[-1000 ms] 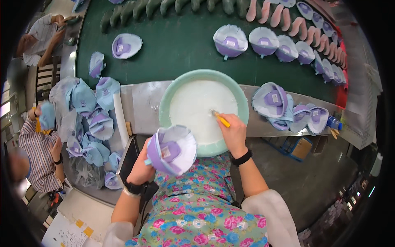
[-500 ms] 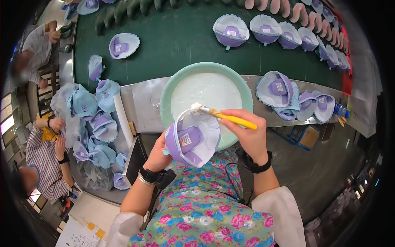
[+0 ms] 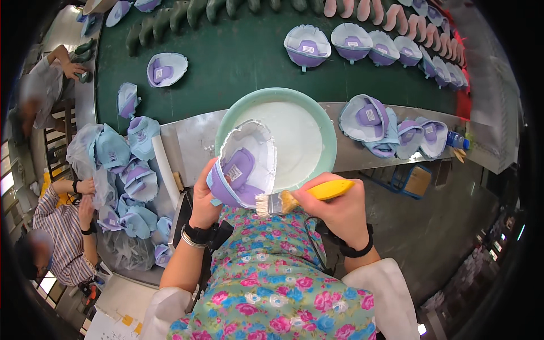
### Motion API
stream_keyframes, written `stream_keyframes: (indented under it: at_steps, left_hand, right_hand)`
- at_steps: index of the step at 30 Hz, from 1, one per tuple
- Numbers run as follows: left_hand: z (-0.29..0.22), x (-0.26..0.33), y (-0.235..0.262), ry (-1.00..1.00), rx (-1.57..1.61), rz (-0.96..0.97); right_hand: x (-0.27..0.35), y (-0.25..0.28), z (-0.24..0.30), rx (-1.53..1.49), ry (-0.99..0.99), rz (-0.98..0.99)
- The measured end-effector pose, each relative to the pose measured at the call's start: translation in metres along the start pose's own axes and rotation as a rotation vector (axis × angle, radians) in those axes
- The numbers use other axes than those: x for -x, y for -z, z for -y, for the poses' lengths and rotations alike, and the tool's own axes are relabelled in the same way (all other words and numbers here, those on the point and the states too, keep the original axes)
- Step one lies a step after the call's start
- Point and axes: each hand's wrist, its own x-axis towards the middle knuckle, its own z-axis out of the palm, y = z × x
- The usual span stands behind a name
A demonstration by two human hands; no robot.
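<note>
My left hand [image 3: 205, 195] grips a lilac and pale blue shoe upper [image 3: 237, 164] by its side, its white-lined opening tilted up toward me. White paste shows along its far rim. In my right hand [image 3: 337, 207] is a paintbrush [image 3: 323, 191] with a yellow handle; its whitish bristles are at the upper's near edge, and I cannot tell whether they touch it. Behind the upper stands a pale green basin [image 3: 331, 136] of white liquid, partly hidden by the upper.
Several more shoe uppers [image 3: 369, 118] lie right of the basin, others in a pile [image 3: 139, 180] at left. A green conveyor belt [image 3: 238, 65] carries uppers, dark green shoe lasts [image 3: 180, 16] and pink insoles [image 3: 391, 18]. Co-workers [image 3: 65, 232] are at the left. A bottle [image 3: 457, 140] stands at right.
The brush has moved from the upper's far rim down to its near edge. My left hand has shifted left and turned the upper. The view has shifted slightly.
</note>
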Motion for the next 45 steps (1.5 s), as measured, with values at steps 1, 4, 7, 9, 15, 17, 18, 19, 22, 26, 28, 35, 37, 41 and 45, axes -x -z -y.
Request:
stream_keyframes:
  at_steps: [1,4,7,9,15,17,18,19,22,26,28,35,37,41,45]
  left_hand:
    - [-0.003,-0.001,-0.003,0.009,-0.003,-0.004]
    - [-0.006,-0.005,0.001,0.027,0.122,0.029]
    - [-0.016,-0.013,-0.012,0.156,0.189,-0.099]
    - [-0.025,-0.015,-0.012,0.272,0.298,-0.107]
    - [-0.026,-0.016,-0.011,0.719,0.532,-0.088]
    - [-0.047,-0.009,-0.048,0.831,0.545,-0.216]
    - [-0.054,-0.006,-0.062,0.864,0.533,-0.256]
    - [-0.056,-0.005,-0.068,0.898,0.483,-0.248]
    - [-0.029,-0.002,-0.032,0.974,0.490,0.121]
    - [-0.019,-0.010,-0.016,0.892,0.453,0.284]
    - [-0.060,-0.017,-0.044,0.737,0.306,0.166]
    - [-0.090,-0.172,-0.005,0.221,-0.214,0.249]
    - [-0.075,-0.233,-0.016,0.110,-0.271,0.241]
    - [-0.018,-0.333,-0.044,-0.054,-0.215,0.159]
    - [0.032,-0.375,-0.056,0.133,0.008,0.174]
  right_hand:
    - [-0.001,-0.001,-0.004,0.024,0.022,0.016]
    - [-0.014,0.001,-0.017,0.091,0.051,-0.027]
    - [-0.030,0.010,-0.027,0.165,0.061,-0.127]
    - [-0.036,0.014,-0.027,0.153,0.140,-0.237]
    - [-0.029,0.002,0.019,0.035,0.424,0.035]
    - [-0.028,-0.014,0.035,-0.004,0.560,0.262]
    - [-0.030,-0.020,0.039,-0.013,0.575,0.278]
    - [-0.032,-0.024,0.039,-0.023,0.587,0.290]
    - [-0.039,-0.019,0.025,-0.002,0.482,0.142]
    - [-0.030,0.006,0.006,0.179,0.196,-0.056]
    - [-0.021,0.021,-0.005,0.210,0.062,-0.086]
    - [-0.002,0.067,-0.004,-0.174,-0.223,-0.415]
    - [-0.009,0.071,-0.016,-0.199,-0.255,-0.464]
    - [-0.017,0.060,-0.034,-0.184,-0.363,-0.442]
    - [-0.028,0.046,-0.045,-0.193,-0.408,-0.444]
